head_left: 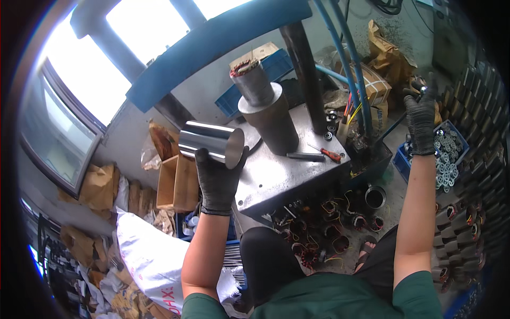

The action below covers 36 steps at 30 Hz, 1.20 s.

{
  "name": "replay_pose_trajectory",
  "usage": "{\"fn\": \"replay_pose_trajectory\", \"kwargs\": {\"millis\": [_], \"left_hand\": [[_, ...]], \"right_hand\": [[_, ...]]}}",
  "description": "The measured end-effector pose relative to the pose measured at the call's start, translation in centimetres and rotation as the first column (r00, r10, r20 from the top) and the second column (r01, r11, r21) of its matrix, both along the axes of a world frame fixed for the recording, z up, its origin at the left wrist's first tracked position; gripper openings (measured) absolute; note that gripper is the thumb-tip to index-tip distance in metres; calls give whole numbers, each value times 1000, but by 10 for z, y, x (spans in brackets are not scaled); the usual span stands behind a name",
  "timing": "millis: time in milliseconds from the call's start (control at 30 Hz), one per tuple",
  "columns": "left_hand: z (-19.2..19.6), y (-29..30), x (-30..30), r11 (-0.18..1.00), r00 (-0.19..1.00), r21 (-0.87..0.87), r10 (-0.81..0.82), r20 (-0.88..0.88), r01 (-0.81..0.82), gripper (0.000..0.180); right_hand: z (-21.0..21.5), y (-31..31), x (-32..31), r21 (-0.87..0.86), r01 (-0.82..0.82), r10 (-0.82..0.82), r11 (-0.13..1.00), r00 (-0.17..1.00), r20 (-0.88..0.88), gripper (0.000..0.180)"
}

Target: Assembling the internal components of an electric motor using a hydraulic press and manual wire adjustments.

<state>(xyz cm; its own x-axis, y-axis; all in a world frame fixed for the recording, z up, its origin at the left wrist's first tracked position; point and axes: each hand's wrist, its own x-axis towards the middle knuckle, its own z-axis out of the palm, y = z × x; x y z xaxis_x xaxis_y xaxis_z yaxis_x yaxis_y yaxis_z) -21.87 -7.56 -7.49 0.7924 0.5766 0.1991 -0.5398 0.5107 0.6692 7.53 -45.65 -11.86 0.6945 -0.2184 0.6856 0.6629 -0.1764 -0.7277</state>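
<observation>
In my gloved left hand point(219, 178) is a shiny, hollow metal cylinder point(207, 142), held on its side above the left part of the steel press table point(260, 181). My gloved right hand point(421, 125) is closed around the upper end of a lever point(392, 127) with a round knob, out to the right. On the table, between my hands, a thick stepped metal post point(272, 122) stands upright. A motor stator point(247, 72) with reddish windings appears to sit at its top, partly within a grey metal sleeve.
The blue press beam point(218, 48) spans above the table. A screwdriver point(330, 154) and dark bar point(305, 157) lie near the post. Wound stators point(334, 239) cover the floor below. A blue crate point(402, 162) of metal parts stands right; a white sack point(151, 255) lies left.
</observation>
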Motion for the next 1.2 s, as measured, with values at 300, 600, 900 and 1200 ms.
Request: {"fn": "replay_pose_trajectory", "kwargs": {"millis": [300,600,900,1200], "left_hand": [[55,7,99,-77,859,902,280,429,-425,82],[84,-5,168,-294,841,870,265,472,-396,100],[96,10,185,-367,813,868,353,463,-336,108],[103,19,197,-300,833,910,392,391,-286,100]], "right_hand": [[3,10,-7,78,-42,44,996,999,-27,89],[-3,14,-3,59,48,-50,997,998,27,90],[-6,12,-6,92,5,-8,996,999,42,85],[-4,15,-7,70,104,-108,992,992,67,77]]}}
